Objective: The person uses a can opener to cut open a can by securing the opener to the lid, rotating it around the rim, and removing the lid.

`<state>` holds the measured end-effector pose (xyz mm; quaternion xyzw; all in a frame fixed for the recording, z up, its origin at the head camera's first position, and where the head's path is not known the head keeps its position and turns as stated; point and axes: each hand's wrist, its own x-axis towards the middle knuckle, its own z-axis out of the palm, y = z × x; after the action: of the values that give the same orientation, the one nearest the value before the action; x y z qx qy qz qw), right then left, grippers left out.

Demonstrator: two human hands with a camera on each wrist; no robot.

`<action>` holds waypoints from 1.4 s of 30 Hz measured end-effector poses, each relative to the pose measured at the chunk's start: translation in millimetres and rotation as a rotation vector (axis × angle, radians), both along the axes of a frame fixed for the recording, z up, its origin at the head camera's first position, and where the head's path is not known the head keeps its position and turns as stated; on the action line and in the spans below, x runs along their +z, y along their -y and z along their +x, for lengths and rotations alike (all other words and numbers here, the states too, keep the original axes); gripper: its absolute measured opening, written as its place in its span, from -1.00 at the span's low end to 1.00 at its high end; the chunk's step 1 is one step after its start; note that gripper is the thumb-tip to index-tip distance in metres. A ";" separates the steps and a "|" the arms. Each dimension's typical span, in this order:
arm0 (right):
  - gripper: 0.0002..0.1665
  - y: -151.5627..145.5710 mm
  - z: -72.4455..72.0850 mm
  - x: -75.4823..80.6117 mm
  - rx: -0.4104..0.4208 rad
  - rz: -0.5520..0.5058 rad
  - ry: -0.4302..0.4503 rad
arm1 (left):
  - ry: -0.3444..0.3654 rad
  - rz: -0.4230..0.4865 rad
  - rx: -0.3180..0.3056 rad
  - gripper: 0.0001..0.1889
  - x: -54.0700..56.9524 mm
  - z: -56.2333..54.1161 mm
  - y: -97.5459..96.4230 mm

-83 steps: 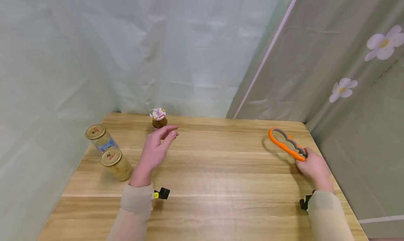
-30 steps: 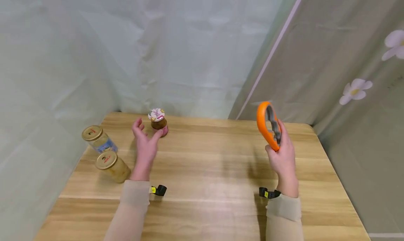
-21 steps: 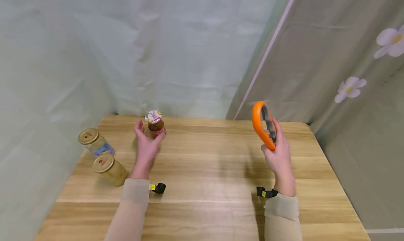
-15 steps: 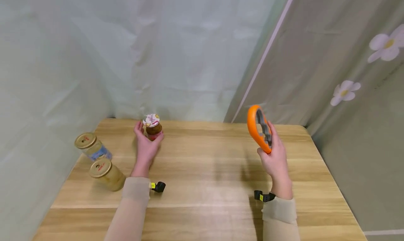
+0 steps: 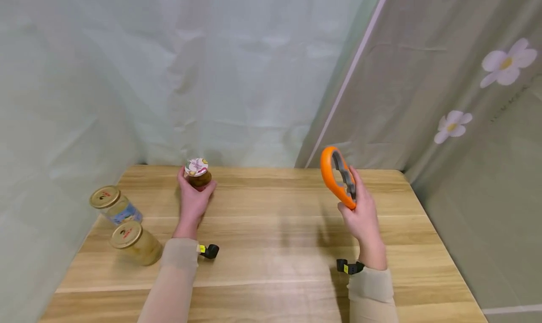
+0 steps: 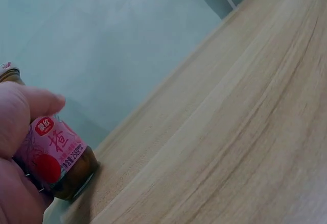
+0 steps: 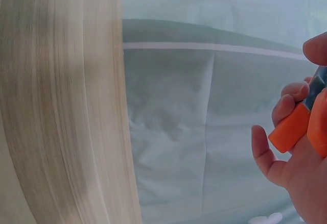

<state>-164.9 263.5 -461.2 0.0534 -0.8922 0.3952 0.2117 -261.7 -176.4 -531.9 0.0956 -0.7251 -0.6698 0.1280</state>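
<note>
In the head view my left hand [image 5: 195, 203] grips a small glass jar [image 5: 199, 178] near the table's back edge, thumb on its right side and fingers on its left. The jar has a white patterned lid [image 5: 196, 167]. In the left wrist view its pink label [image 6: 56, 145] faces the camera, and its base is right at the wooden surface. My right hand [image 5: 365, 215] holds an orange jar opener [image 5: 331, 179] with a grey toothed inner edge, raised over the table's right half. In the right wrist view only the orange handle ends [image 7: 290, 128] show.
Two taller jars with gold lids stand on the left of the wooden table [image 5: 262, 248]: one with a blue label [image 5: 127, 215], the other holding pale yellow contents [image 5: 146, 248]. Curtains [image 5: 254, 78] hang close behind the table and along both sides.
My left hand has gone from open beside the small jar to gripping it. My right hand has brought the jar opener leftward from the table's right side and tipped it more upright.
</note>
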 end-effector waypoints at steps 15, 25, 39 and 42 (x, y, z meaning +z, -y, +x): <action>0.19 -9.6 7.9 5.1 -0.028 0.014 -0.011 | 0.024 -0.196 -0.035 -0.08 -7.0 -4.8 -7.9; 0.22 -8.8 9.4 0.7 -0.017 0.013 -0.023 | 0.026 -0.148 -0.071 -0.09 -7.3 -4.6 -5.7; 0.22 -0.8 4.1 3.3 -0.025 0.018 0.025 | -0.044 -0.182 -0.151 -0.13 6.7 -1.8 -7.7; 0.24 -0.8 5.4 5.7 -0.032 0.031 0.041 | -0.065 -0.185 -0.192 -0.12 16.8 2.3 -15.8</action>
<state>-159.5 264.3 -455.5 0.0343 -0.9031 0.3792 0.1987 -259.4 -160.5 -515.1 -0.0083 -0.7850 -0.6120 0.0952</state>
